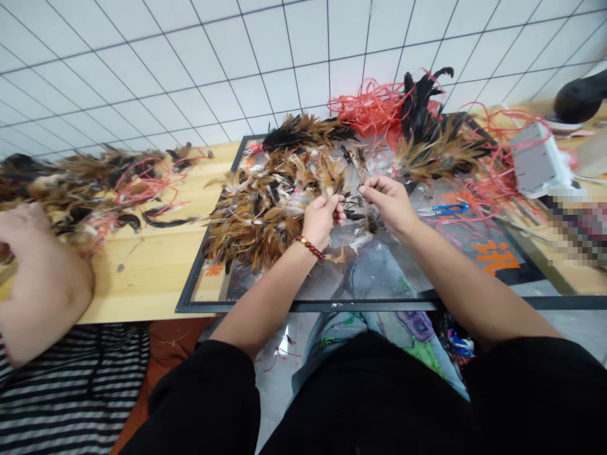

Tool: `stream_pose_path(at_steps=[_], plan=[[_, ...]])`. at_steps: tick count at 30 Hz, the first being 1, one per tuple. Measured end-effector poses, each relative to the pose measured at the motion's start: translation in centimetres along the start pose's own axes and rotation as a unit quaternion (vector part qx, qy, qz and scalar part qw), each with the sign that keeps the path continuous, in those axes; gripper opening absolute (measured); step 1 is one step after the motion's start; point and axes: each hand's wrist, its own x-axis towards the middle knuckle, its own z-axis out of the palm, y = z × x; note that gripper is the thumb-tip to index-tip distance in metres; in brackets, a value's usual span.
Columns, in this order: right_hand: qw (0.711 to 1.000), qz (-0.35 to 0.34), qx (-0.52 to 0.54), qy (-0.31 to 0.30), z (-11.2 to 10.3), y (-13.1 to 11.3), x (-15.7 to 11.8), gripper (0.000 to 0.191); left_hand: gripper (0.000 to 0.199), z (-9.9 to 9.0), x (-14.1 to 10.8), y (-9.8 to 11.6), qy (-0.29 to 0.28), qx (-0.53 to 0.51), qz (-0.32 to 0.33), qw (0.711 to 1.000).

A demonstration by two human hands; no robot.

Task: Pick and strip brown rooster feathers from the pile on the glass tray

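Note:
My left hand, with a beaded bracelet at the wrist, is closed in a pinch at the right edge of a pile of brown feathers. A tuft of brown feathers shows at its fingertips. Just to the right, my right hand pinches thumb against fingers; what sits between them is too small to make out. The two hands are a short gap apart above a black-framed glass panel. Blue-handled thread snips lie to the right of my right hand.
Tangled red strips and black feathers lie at the back by the tiled wall. A white box-like object stands at the right. On the left, another person's arm rests near more feathers on the wooden table.

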Motion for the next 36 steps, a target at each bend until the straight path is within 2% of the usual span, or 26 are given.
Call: stream_pose_path(at_steps=[5,9,14,17,20,22,23,27,30,31,33,36], plan=[[1.000,-0.012,-0.019,-0.014,-0.2,0.1,0.1,0.029,0.016,0.0,0.1,0.0,-0.003,-0.004,-0.028,1.000],[0.993,-0.060,-0.097,-0.039,0.1,0.2,-0.3,0.025,0.018,0.2,-0.2,-0.1,-0.014,0.014,-0.042,0.999],[0.960,-0.172,-0.217,-0.034,0.5,0.2,-0.9,0.013,0.024,0.2,-0.5,0.0,-0.044,0.019,-0.036,0.998],[0.944,-0.196,-0.263,-0.040,0.0,0.1,-0.7,0.008,0.026,0.2,-0.4,-0.1,-0.068,0.042,-0.043,0.996],[0.913,-0.203,-0.354,-0.007,-1.6,-0.2,0.1,0.010,0.021,0.1,-0.2,-0.2,-0.069,0.036,-0.040,0.996],[0.886,-0.174,-0.430,0.025,-2.9,-0.5,0.8,0.014,0.019,0.0,0.0,-0.1,-0.049,0.003,-0.024,0.998],[0.875,-0.138,-0.464,0.023,-3.6,-0.6,1.1,0.015,0.020,-0.1,0.1,-0.1,-0.037,-0.013,-0.015,0.999],[0.836,0.024,-0.541,-0.091,-4.6,-1.3,1.4,0.018,0.017,-0.3,0.4,0.1,-0.001,-0.053,0.009,0.999],[0.815,0.082,-0.543,-0.183,-4.5,-1.8,1.2,0.020,0.019,-0.3,0.4,0.1,0.006,-0.068,0.021,0.997],[0.818,0.092,-0.529,-0.209,-4.5,-1.9,1.2,0.019,0.019,-0.3,0.4,0.1,0.008,-0.073,0.022,0.997],[0.845,0.097,-0.475,-0.225,-4.7,-2.1,1.4,0.017,0.017,-0.3,0.5,0.2,0.021,-0.083,0.023,0.996],[0.898,0.052,-0.416,-0.137,-5.0,-1.7,1.6,0.020,0.016,-0.4,0.6,0.5,0.053,-0.109,0.035,0.992]])
